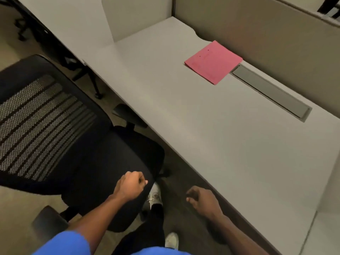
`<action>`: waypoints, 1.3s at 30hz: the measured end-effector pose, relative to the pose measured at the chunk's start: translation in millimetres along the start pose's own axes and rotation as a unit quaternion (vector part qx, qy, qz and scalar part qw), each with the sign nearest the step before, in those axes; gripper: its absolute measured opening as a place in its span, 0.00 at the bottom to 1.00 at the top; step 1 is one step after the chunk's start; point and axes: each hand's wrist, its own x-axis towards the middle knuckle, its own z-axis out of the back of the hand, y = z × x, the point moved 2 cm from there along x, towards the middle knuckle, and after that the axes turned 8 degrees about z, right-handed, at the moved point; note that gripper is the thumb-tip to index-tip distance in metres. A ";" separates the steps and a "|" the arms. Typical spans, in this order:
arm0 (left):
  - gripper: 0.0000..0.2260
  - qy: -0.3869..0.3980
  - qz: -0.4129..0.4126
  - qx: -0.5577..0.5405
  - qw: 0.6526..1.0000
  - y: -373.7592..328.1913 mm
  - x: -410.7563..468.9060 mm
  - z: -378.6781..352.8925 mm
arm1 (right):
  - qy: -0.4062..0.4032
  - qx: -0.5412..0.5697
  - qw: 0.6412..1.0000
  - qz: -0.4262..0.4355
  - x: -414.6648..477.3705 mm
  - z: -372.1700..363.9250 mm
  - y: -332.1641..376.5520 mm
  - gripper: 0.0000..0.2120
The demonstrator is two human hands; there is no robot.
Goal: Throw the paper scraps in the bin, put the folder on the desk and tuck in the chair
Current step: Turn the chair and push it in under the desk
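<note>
A pink folder (213, 62) lies flat on the grey desk (211, 129), near the back partition. A black office chair (77, 137) with a mesh back stands left of the desk, its seat partly under the desk edge. My left hand (130, 186) is a closed fist over the front corner of the seat, holding nothing that I can see. My right hand (202, 199) hangs loosely curled below the desk's front edge, with nothing in it. No paper scraps and no bin are in view.
A grey cable tray cover (270, 92) is set into the desk beside the folder. Beige partition walls (266, 34) close the back. Another chair's black base (20, 28) stands at the far left. My white shoes (155, 196) are on the carpet by the chair.
</note>
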 end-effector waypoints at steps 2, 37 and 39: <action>0.12 -0.013 0.002 0.000 1.000 7.2 -19.9 -9.3 | 0.009 0.001 1.000 0.000 -15.3 -11.2 -1.9 0.08; 0.13 -0.092 0.127 -0.138 0.978 398.2 -71.9 161.8 | 0.069 -0.025 0.997 -0.019 8.7 -263.0 271.0 0.23; 0.14 -0.096 0.125 -0.172 0.972 419.0 -61.4 188.3 | 0.065 -0.030 0.997 -0.016 19.9 -278.3 292.9 0.25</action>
